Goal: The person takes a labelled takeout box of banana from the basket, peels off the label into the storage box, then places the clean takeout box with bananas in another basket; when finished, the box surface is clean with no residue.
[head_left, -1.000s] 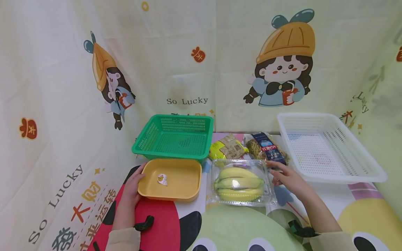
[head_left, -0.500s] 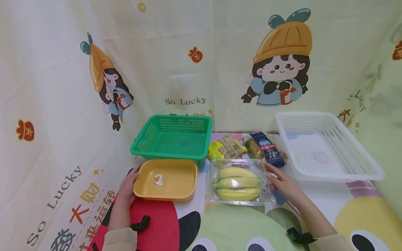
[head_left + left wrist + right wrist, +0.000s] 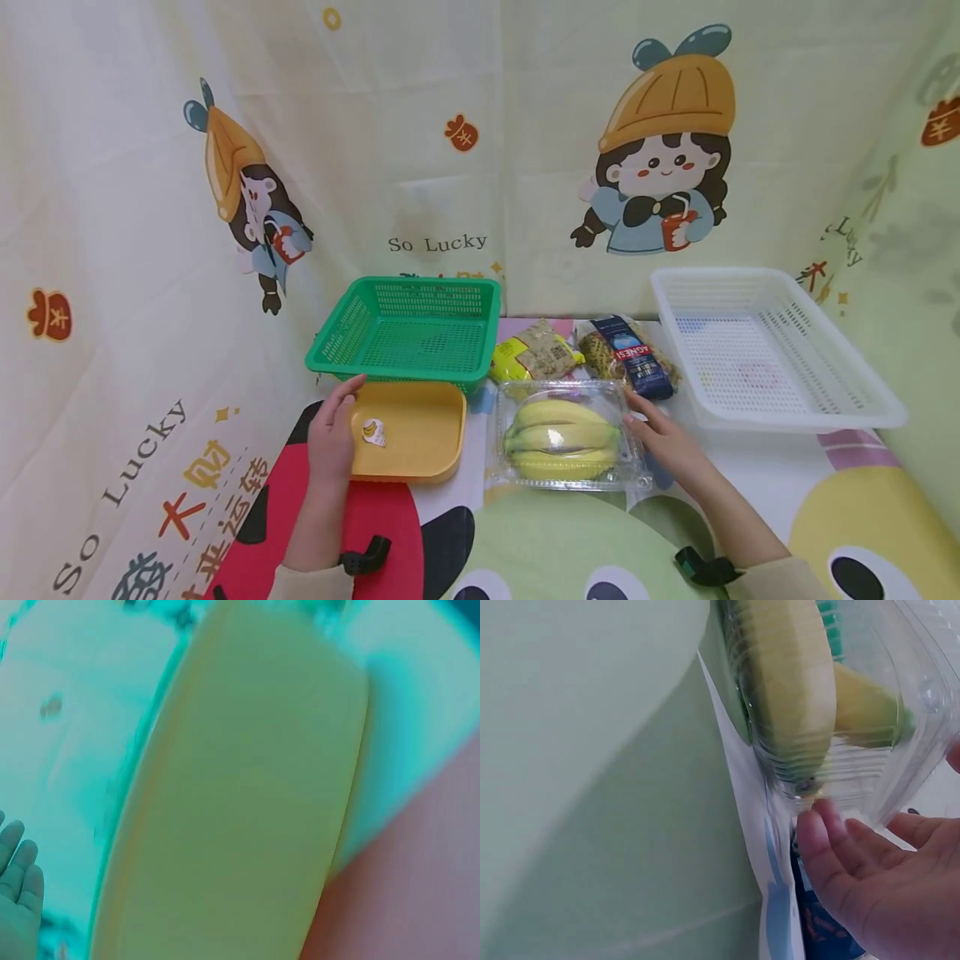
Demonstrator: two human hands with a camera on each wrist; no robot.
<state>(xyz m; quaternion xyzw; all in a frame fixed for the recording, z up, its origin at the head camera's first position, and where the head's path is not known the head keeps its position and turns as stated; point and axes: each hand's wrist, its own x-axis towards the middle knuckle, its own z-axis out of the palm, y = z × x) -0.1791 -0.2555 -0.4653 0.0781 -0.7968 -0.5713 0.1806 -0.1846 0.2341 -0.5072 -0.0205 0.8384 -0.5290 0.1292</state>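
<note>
In the head view my left hand [image 3: 332, 437] stands beside a yellow plastic tub [image 3: 420, 429], overlapping its left rim. A banana sticker [image 3: 373, 432] shows inside the tub. The left wrist view has that hand [image 3: 21, 900] with straight fingers, apart from the tub's wall [image 3: 232, 787]. A clear plastic clamshell box [image 3: 636, 467] with bananas [image 3: 562, 437] in it lies right of the tub. My right hand [image 3: 663, 433] is at the box's right side. In the right wrist view its fingertips [image 3: 814, 832] touch the box's end, fingers loosely bent.
Behind the tub stands a green basket [image 3: 405, 367]. A yellow packet [image 3: 540, 350] and an Agnesi pasta bag [image 3: 633, 354] lie behind the box. At the right is a white basket [image 3: 810, 417]. Printed cloth covers the table [image 3: 555, 542] and the walls.
My left hand has come off the tub's left side, rising and shifting right over its rim. The tub slid slightly left earlier. My right hand has closed in on the box's right side.
</note>
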